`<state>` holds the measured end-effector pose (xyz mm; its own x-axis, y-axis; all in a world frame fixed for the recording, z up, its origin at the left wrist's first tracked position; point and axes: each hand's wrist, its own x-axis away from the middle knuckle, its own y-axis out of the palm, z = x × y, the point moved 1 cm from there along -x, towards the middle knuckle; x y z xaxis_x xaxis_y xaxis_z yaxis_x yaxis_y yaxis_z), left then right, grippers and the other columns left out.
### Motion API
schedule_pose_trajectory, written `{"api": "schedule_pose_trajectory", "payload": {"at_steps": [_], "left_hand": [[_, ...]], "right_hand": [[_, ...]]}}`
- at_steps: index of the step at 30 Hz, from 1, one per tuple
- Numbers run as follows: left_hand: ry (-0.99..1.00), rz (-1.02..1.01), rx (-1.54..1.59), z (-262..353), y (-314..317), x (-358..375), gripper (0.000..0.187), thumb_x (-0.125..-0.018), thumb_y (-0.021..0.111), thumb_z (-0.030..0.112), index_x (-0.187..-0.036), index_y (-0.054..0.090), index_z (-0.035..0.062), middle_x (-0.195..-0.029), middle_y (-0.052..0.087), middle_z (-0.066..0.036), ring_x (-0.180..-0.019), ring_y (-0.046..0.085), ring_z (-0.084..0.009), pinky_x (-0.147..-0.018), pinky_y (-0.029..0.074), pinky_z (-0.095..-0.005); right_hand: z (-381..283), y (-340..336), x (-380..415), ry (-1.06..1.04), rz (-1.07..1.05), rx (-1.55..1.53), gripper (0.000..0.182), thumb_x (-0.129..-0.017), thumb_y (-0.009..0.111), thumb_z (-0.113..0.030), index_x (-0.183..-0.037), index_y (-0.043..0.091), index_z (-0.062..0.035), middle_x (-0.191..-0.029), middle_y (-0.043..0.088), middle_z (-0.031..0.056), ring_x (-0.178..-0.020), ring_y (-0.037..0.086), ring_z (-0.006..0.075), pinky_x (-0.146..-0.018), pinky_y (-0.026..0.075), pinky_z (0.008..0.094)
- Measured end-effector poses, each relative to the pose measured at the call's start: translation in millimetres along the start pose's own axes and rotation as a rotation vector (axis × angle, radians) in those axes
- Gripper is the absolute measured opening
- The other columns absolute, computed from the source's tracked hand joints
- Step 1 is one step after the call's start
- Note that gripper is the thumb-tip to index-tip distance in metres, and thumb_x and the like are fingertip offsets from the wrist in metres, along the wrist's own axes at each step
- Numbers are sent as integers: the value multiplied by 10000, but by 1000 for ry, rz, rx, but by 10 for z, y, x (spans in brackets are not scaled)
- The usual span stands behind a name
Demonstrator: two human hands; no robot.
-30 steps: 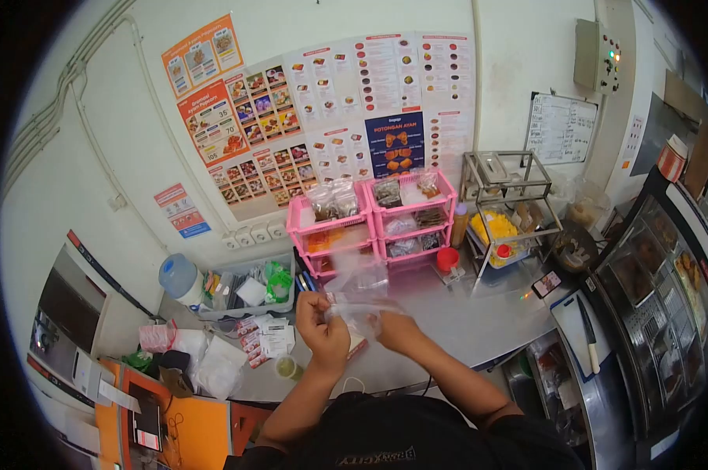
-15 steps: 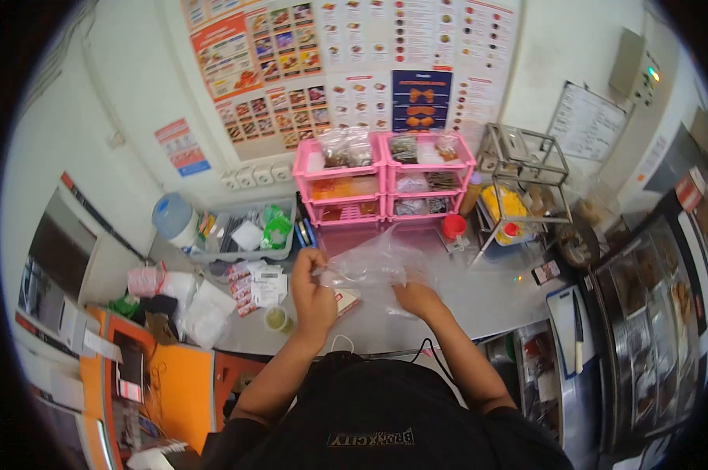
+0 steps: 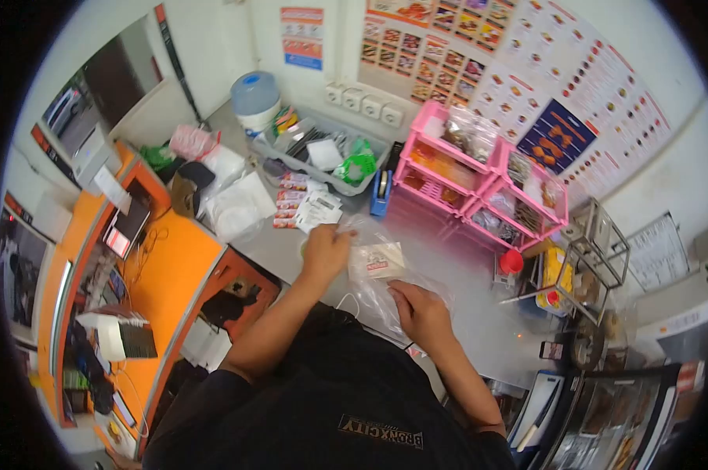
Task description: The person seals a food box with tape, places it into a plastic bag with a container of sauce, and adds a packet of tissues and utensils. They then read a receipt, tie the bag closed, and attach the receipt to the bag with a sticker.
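A clear plastic bag (image 3: 370,294) is stretched between my two hands, low over the counter. My left hand (image 3: 326,252) grips its upper left edge with bent fingers. My right hand (image 3: 424,313) pinches the bag on its near right side, thumb and forefinger pressed together. A small cream packet with red print (image 3: 378,262) shows between the hands, partly overlapped by the clear film. Behind my left hand, a greenish cup (image 3: 304,247) is mostly hidden.
Printed slips (image 3: 318,210), a blue tape dispenser (image 3: 381,193) and a grey bin of supplies (image 3: 291,163) lie beyond my left hand. Pink stacked trays (image 3: 448,178) stand at the back. To the right are a red cup (image 3: 511,262) and a knife (image 3: 536,423) on a board.
My view has swung left, bringing more of the orange desk into sight. The bag now hangs lower and nearer to me, and more of the cream packet shows. Both hands keep their hold.
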<state>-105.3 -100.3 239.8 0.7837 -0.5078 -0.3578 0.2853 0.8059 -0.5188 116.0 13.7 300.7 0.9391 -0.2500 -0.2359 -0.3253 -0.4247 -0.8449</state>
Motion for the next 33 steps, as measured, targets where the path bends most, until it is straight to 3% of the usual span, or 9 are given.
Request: {"api": "schedule_pose_trajectory", "payload": {"at_steps": [6,11,13,19,23,27,29,31,33], "left_hand": [[-432,170,257,-791,-1303,236,392,-832,520,7,-1195,670,2,-970,696,-141,-768,665,-214,-652,516,-338],[-521,372,374,-1096,-2748,625,210,-873,567,52,-1052,669,7,-826,615,1,-726,572,-97,-636,461,-248],[-560,375,253,-1077,-3092,726,180,-844,522,-5,-976,633,49,-837,569,19,-741,543,-83,-634,419,-225],[-505,437,352,-1003,-2958,509,105,-967,554,126,-908,594,49,-827,534,29,-763,495,-58,-670,387,-220],[-374,355,644,-736,-2940,77,207,-1008,573,225,-919,564,38,-849,540,-2,-719,477,-57,-608,373,-232],[-449,430,511,-1283,-3456,-208,139,-913,604,37,-1040,554,63,-797,543,9,-665,493,-73,-584,379,-238],[-655,5,115,-1403,-3893,-312,228,-857,620,-4,-1067,540,37,-727,547,-36,-653,529,-108,-591,415,-282],[-527,-198,84,-1724,-3924,-293,203,-848,633,-3,-1033,551,8,-683,548,-81,-629,550,-148,-601,439,-319],[-540,-325,71,-1907,-3912,-394,157,-840,653,-3,-971,566,-6,-693,556,-105,-620,549,-175,-601,440,-330]], "right_hand": [[-570,-554,-241,-618,570,-126,129,-909,741,-159,-956,677,-57,-709,618,42,-620,600,192,-569,477,301],[-500,-296,-1180,-123,877,-886,134,-993,632,-127,-916,680,-28,-710,633,47,-565,554,123,-537,449,289],[-500,31,-1687,145,292,-617,103,-990,602,-80,-964,685,-26,-768,666,60,-626,591,105,-559,462,272],[-2120,1335,-2364,-767,-398,-892,113,-866,690,-38,-975,685,-5,-876,679,153,-815,669,320,-762,537,398],[-2153,2996,-2996,-568,-1052,-665,138,-890,624,-127,-938,690,-16,-860,684,183,-881,685,278,-770,530,436],[-1764,3169,-3801,-140,-1165,-673,236,-890,618,-149,-1050,692,8,-957,725,160,-977,698,268,-923,509,402],[-1539,3104,-3810,-16,-1405,-807,302,-892,615,-145,-1137,688,15,-1015,736,160,-1015,701,269,-982,496,386],[-1513,2941,-3793,-529,-663,-327,363,-914,638,-175,-1244,655,-24,-1124,708,194,-898,715,243,-852,538,403],[-1479,2634,-3902,-403,-1061,-586,434,-922,636,-169,-1330,599,-27,-1169,699,185,-938,719,202,-844,550,388]]}}
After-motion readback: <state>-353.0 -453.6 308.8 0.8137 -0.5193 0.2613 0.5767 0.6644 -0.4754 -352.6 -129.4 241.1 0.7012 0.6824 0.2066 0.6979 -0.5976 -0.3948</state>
